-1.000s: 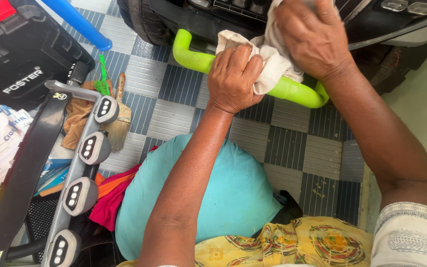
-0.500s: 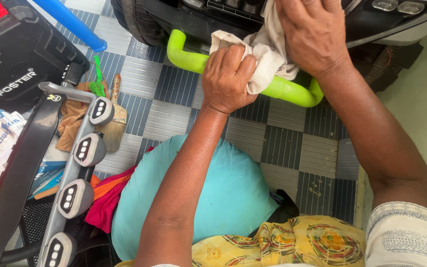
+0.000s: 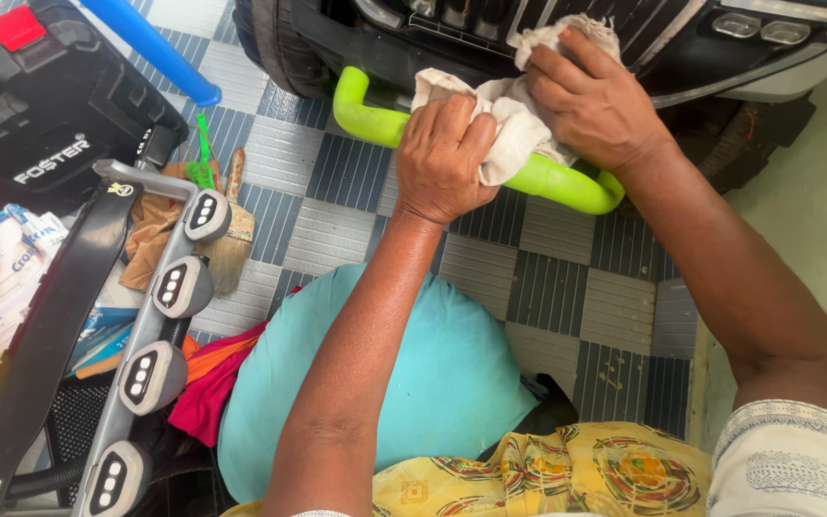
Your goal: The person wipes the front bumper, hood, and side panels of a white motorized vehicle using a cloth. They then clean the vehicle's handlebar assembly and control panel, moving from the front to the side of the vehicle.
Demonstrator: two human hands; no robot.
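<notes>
My left hand (image 3: pixel 444 163) grip is closed on the rag (image 3: pixel 504 115), bunched over the green bar (image 3: pixel 567 184). Right hand (image 3: pixel 591 101) clamps the rag's far end up by the toy car's grille (image 3: pixel 490 24). Rag looks soft, light, floppy; best held in a wad. Bar seems stiff, prob slick. Bumper crowds above the grip; open tile floor (image 3: pixel 567 287) below.

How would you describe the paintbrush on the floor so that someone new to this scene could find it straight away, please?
Start at the black tool case in the upper left of the checked floor. Just right of its lower corner, beside the grey bar of round lamps, lies the paintbrush. Its wooden handle and pale, splayed bristles set it apart from the small green brush next to it.
</notes>
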